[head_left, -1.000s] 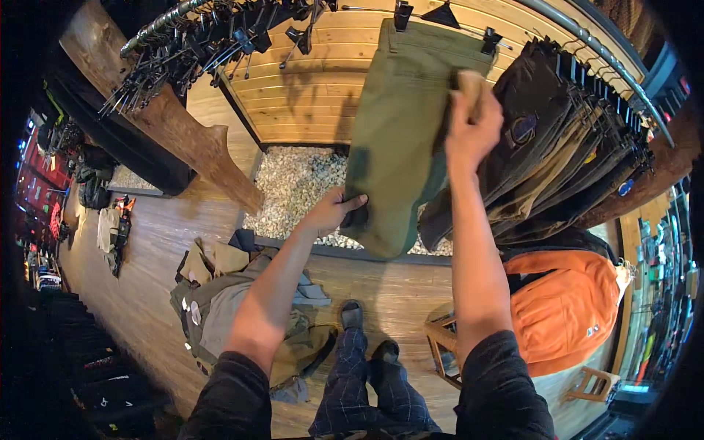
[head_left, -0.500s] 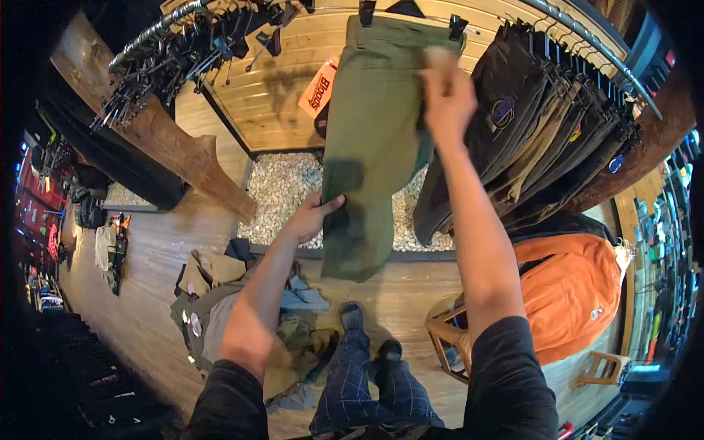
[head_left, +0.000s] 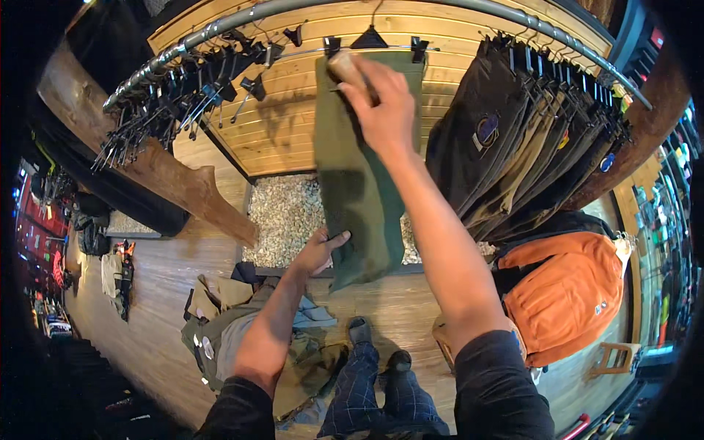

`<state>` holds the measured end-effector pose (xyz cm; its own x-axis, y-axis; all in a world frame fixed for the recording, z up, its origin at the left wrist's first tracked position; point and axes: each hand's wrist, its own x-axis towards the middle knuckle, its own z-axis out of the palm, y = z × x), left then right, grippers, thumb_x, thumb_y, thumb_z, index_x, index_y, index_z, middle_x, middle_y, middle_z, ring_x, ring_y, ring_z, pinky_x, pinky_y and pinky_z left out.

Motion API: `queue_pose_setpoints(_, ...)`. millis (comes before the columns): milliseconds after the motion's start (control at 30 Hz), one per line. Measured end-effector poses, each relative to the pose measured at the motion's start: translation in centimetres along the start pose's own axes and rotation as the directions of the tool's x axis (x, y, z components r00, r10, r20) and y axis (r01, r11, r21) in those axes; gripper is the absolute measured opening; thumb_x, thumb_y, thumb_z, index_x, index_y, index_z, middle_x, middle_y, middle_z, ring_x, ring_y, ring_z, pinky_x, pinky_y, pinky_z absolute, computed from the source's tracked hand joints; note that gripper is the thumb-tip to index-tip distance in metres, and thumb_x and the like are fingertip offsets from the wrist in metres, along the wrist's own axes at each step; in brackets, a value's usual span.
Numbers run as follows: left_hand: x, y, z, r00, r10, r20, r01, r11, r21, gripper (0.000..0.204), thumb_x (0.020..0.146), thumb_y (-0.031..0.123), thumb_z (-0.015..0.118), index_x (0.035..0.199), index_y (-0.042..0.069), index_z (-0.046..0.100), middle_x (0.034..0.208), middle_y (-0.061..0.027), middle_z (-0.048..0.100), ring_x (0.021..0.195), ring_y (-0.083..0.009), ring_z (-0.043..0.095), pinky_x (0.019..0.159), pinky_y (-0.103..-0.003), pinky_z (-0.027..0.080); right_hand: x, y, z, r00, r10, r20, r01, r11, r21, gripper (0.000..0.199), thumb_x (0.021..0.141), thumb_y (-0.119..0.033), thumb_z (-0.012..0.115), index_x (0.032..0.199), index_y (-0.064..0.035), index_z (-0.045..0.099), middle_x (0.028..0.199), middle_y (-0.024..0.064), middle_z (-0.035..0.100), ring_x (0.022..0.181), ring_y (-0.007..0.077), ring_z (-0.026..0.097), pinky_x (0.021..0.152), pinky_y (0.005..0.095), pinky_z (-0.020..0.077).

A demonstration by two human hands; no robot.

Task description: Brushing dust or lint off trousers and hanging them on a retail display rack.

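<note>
Olive-green trousers [head_left: 359,191] hang from a clip hanger [head_left: 372,38] on the rail in front of me. Near the lower left edge of the leg, my left hand [head_left: 317,251] pinches the cloth, thumb in front and fingers behind. My right hand [head_left: 381,106] is up at the waist end, its fingers wrapped round a small tan wooden-looking block [head_left: 345,69]. That block lies against or just in front of the cloth; the hand hides its underside, and I cannot make out its exact kind.
A curved metal rail [head_left: 469,9] carries several bare clip hangers [head_left: 183,92] at left and dark trousers [head_left: 477,132] at right. Folded clothes [head_left: 220,323] lie on the floor at left. An orange jacket [head_left: 561,301] sits at right, near a small wooden stool [head_left: 614,359]. Pebbles [head_left: 282,213] cover the strip below.
My right hand has moved left across the top of the trousers with the tan block. The left hand keeps its pinch on the edge. The view has shifted, showing more of the rail.
</note>
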<state>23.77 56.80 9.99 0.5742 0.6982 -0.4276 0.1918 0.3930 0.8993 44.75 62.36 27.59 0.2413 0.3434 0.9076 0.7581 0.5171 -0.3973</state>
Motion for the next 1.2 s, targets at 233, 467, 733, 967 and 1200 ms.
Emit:
queue_pose_setpoints(233,2.3,-2.1,-0.8,0.989,0.139,0.049,-0.140,0.990,0.016,0.031,0.094,0.020,0.066,0.119,0.002,0.062,0.110,-0.0037,0.068,0.098,-0.0135,0.062,0.087,-0.030,0.048,-0.8,6.2,0.1,0.986,-0.114,-0.125,0.090,0.979,-0.182,0.037,0.087,-0.021,0.072,0.117,0.0001,0.064,0.101,0.0169,0.070,0.084,0.0240,0.067,0.076,0.0333,0.0515)
queue_pose_setpoints(467,2.8,-2.9,-1.0,0.985,0.148,0.087,-0.129,0.973,-0.191,0.033,0.094,0.022,0.066,0.121,0.004,0.062,0.110,-0.0002,0.068,0.099,-0.0120,0.062,0.089,-0.029,0.047,-2.5,7.2,-2.1,0.940,0.311,-0.139,-0.313,0.950,0.006,0.038,0.086,-0.019,0.073,0.120,-0.0036,0.064,0.109,0.0176,0.067,0.099,0.0292,0.066,0.086,0.0353,0.0497)
queue_pose_setpoints(733,3.8,-3.5,-1.0,0.985,0.163,-0.059,-0.173,0.943,-0.284,0.027,0.094,0.021,0.065,0.116,0.006,0.062,0.108,-0.0001,0.067,0.092,-0.0102,0.062,0.074,-0.026,0.048,-23.1,13.5,-6.1,0.558,0.792,-0.247,-0.829,0.518,-0.212,0.041,0.085,-0.022,0.075,0.120,-0.0032,0.064,0.097,0.0145,0.070,0.086,0.0271,0.066,0.080,0.0346,0.0509)
queue_pose_setpoints(967,3.0,-4.1,-2.0,0.994,-0.026,-0.103,-0.009,0.944,-0.331,0.023,0.098,0.021,0.059,0.117,0.007,0.061,0.111,-0.0011,0.067,0.096,-0.0104,0.062,0.077,-0.025,0.049,-24.9,2.0,-1.8,0.495,0.859,-0.131,-0.849,0.510,0.135,0.048,0.087,-0.024,0.074,0.126,-0.0016,0.058,0.110,0.0129,0.066,0.087,0.0135,0.065,0.070,0.0278,0.0509)
queue_pose_setpoints(1200,3.4,-7.0,-1.7,0.997,0.068,-0.031,-0.074,0.953,-0.293,0.022,0.101,0.019,0.053,0.119,0.009,0.059,0.119,-0.0003,0.061,0.112,-0.0137,0.055,0.094,-0.033,0.044,-33.6,0.1,-3.0,-0.021,0.999,0.043,-0.912,-0.037,0.408,0.048,0.088,-0.022,0.072,0.127,0.0027,0.057,0.113,0.0182,0.066,0.104,0.0201,0.062,0.088,0.0303,0.0481)
